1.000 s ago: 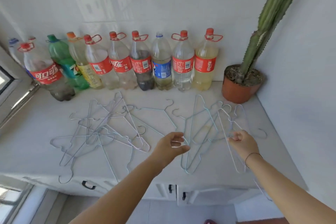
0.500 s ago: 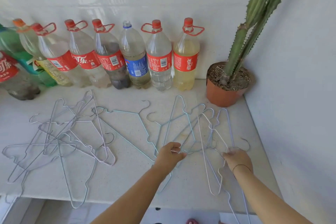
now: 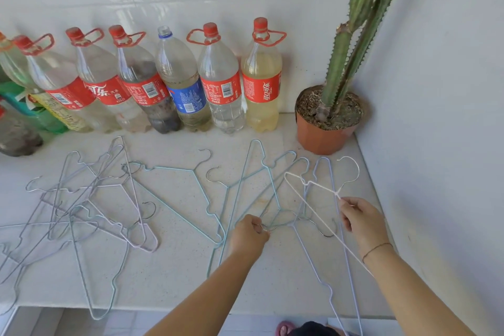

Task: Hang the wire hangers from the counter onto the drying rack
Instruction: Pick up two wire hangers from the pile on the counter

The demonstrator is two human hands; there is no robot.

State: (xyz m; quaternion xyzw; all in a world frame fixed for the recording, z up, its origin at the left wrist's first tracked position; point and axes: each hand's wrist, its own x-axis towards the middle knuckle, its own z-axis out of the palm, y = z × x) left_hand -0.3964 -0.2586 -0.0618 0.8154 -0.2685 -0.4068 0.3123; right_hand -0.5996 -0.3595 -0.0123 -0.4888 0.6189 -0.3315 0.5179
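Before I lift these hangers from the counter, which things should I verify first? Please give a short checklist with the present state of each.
1. Right hand pinches the white hanger under its hook: ok.
2. Left hand pinches the teal hangers: ok.
3. White hanger free of the lilac hanger under it: cannot tell; the wires cross.
4. Hook apart from the cactus pot: ok, but near.
5. Bottles apart from both hands: ok.
6. Drying rack in view: not ok.

Cut by the edges: cactus (image 3: 362,22), leftmost bottles (image 3: 16,133), hanger pile (image 3: 81,207); white hanger (image 3: 337,194) partly lost behind the right forearm (image 3: 409,294).
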